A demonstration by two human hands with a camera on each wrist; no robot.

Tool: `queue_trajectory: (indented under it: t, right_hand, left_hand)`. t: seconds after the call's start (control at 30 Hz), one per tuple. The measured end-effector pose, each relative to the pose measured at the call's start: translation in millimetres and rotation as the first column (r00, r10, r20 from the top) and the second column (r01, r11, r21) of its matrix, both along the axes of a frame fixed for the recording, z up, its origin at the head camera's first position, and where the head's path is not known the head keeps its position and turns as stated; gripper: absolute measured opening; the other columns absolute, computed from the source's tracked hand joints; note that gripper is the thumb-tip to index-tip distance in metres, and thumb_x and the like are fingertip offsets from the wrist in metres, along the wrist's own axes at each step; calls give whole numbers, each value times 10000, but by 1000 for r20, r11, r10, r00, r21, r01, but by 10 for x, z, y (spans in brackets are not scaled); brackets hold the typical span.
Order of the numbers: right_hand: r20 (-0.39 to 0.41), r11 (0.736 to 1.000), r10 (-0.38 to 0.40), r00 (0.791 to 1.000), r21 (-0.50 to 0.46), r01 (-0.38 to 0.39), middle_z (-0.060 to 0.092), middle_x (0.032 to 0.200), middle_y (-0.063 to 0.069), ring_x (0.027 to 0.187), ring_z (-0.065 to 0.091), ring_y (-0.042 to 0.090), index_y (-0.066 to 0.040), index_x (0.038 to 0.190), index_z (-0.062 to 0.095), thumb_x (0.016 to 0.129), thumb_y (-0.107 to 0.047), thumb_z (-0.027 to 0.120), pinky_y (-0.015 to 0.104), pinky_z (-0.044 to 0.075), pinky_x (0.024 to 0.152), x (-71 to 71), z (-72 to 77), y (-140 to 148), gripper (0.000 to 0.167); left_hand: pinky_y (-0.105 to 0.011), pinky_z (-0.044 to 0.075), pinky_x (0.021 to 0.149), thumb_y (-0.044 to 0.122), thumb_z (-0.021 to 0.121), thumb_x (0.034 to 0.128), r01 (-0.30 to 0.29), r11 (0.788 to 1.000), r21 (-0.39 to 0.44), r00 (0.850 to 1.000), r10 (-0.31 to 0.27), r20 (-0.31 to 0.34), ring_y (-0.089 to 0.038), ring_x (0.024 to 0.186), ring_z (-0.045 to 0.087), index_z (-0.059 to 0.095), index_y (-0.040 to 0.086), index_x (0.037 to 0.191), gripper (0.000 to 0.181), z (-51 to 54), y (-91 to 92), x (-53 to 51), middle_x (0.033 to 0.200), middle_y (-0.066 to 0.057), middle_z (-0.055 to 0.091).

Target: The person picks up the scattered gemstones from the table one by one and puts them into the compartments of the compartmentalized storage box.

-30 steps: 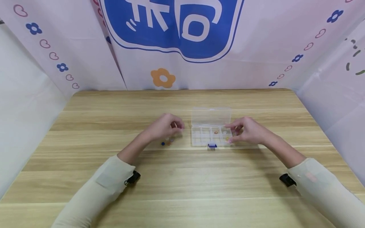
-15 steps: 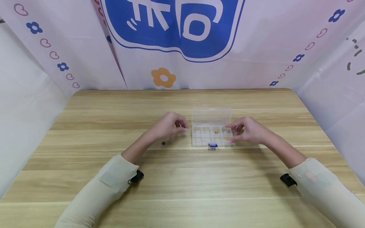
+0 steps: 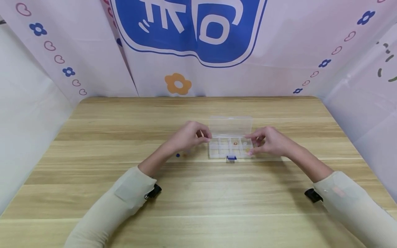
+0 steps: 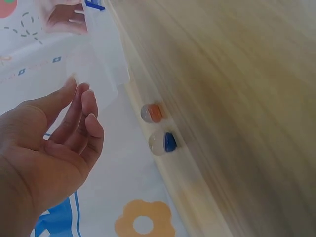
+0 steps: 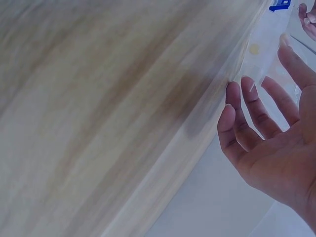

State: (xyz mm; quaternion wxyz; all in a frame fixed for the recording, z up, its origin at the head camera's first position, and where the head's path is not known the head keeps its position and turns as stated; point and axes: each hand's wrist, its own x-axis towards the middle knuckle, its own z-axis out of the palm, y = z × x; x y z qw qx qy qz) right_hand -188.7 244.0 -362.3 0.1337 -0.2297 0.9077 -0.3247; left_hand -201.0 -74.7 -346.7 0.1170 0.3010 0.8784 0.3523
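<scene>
A clear plastic compartment box [image 3: 219, 151] lies on the table with its lid [image 3: 230, 125] raised and a blue latch [image 3: 231, 157] in front. My right hand [image 3: 270, 141] grips its right end between thumb and fingers. An orange-red bead [image 3: 235, 143] and a yellow bead [image 3: 247, 150] sit in compartments towards the right. My left hand [image 3: 190, 136] is at the box's back left corner, thumb and forefinger tips close together; whether they pinch something small is unclear. Below it lie a blue bead [image 4: 170, 141], an orange bead [image 4: 155, 113] and clear round beads [image 4: 157, 143].
The wooden table [image 3: 198, 199] stretches out around the box, towards me and to both sides. A printed white cloth [image 3: 149, 72] hangs behind its far edge. Black wrist devices [image 3: 153, 191] sit at both sleeve cuffs.
My left hand has travelled right and slightly away from me, from near the loose beads to the box's left edge. My right hand and the box have stayed put.
</scene>
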Motion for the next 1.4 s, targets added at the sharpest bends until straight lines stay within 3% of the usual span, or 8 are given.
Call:
queue_trajectory:
  t: [0.5,0.73,1.1,1.4]
  right_hand:
    - [10,1000,2,1000,-6,-2,667,856,36,851,633,211,52,1290,685,798,-129,911,394,566,819,21,21,-16,571]
    - [4,1000,7,1000,-11,-7,668,868,45,855,632,217,47,1284,692,793,-138,916,412,565,824,7,13,-8,570]
    - [0,999,26,1000,-25,-26,658,820,25,829,645,198,67,1285,683,801,-118,907,417,584,838,-3,-13,15,564]
    - [-3,999,30,1000,-38,-30,666,842,40,829,642,192,75,1275,687,801,-120,910,417,589,836,4,4,23,560]
  left_hand:
    - [-218,508,647,55,733,967,14,999,44,1000,-14,0,-135,773,640,776,11,979,63,-28,180,-2,905,-51,745]
    - [-202,498,644,39,711,978,65,995,71,997,-67,24,-127,755,620,762,5,966,63,-28,349,3,907,-110,739]
    - [-197,521,690,61,737,965,115,993,40,993,-114,-30,-124,762,662,776,22,945,59,-82,604,-5,891,-39,752]
    - [-198,523,709,56,743,959,132,991,24,991,-132,-28,-132,787,668,781,33,935,50,-122,719,-31,905,-53,756]
